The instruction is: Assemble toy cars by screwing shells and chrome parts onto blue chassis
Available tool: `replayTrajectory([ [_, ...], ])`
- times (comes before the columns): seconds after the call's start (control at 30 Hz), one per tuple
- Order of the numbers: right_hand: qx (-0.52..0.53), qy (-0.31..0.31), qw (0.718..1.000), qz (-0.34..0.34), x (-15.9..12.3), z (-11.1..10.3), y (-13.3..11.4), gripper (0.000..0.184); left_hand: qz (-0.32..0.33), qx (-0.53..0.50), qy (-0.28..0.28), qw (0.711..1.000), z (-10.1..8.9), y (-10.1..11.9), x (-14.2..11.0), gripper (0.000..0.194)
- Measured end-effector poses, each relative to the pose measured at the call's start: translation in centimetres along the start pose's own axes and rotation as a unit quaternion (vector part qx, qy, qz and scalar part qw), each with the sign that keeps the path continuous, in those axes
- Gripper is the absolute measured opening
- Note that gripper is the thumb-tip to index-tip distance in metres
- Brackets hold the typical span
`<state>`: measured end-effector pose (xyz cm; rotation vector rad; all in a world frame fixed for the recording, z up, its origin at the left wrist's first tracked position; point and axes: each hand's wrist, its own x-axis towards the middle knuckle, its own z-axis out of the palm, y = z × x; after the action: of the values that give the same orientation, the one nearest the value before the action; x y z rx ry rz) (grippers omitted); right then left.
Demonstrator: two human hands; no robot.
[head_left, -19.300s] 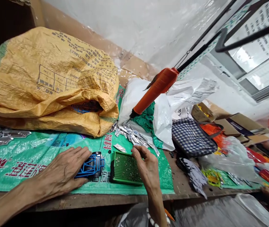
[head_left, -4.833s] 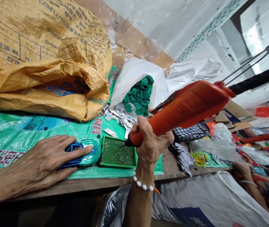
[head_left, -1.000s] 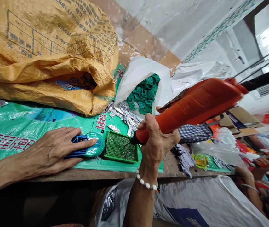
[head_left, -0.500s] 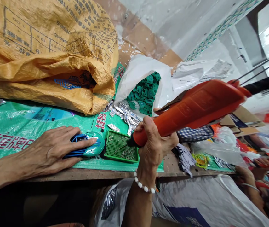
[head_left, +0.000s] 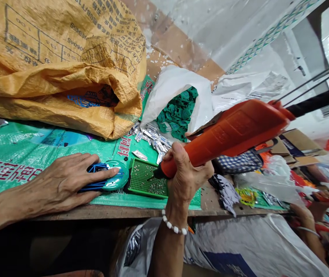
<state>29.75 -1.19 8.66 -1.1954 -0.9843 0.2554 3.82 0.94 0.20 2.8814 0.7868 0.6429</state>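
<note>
Head view, left hand (head_left: 63, 184): lies flat, fingers spread, pressing the blue-and-teal toy car (head_left: 106, 181) onto the bench (head_left: 109, 211)
Right hand (head_left: 186, 175): clamped round the orange electric screwdriver (head_left: 228, 134); its tip points down onto the green screw tray (head_left: 148, 182)
Tray: just right of the car; silver foil packets (head_left: 153, 140) behind it
Behind: yellow woven sack (head_left: 57, 65); white bag of green parts (head_left: 178, 109)
</note>
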Motion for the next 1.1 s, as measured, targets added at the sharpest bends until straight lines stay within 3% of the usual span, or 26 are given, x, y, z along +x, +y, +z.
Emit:
replayTrajectory([
  [0.27, -0.002, 0.012, 1.000, -0.007, 0.3, 0.4, -0.6, 0.032, -0.004, 0.005, -0.022, 1.000, 0.1, 0.0, 0.0, 0.055],
  [0.47, 0.006, 0.015, 1.000, -0.021, 0.9, 0.6, -1.6, 0.033, 0.017, 0.016, 0.001, 1.000, 0.3, -0.3, 0.0, 0.056],
  [0.93, -0.008, 0.001, 1.000, 0.008, -0.5, 0.2, -0.6, 0.030, 0.020, 0.017, 0.007, 1.000, 0.4, -0.3, -0.3, 0.058],
  [1.1, 0.037, 0.002, 0.999, 0.009, -0.7, 0.2, -0.5, 0.029, 0.007, 0.016, -0.004, 1.000, 0.2, -0.1, -0.1, 0.053],
])
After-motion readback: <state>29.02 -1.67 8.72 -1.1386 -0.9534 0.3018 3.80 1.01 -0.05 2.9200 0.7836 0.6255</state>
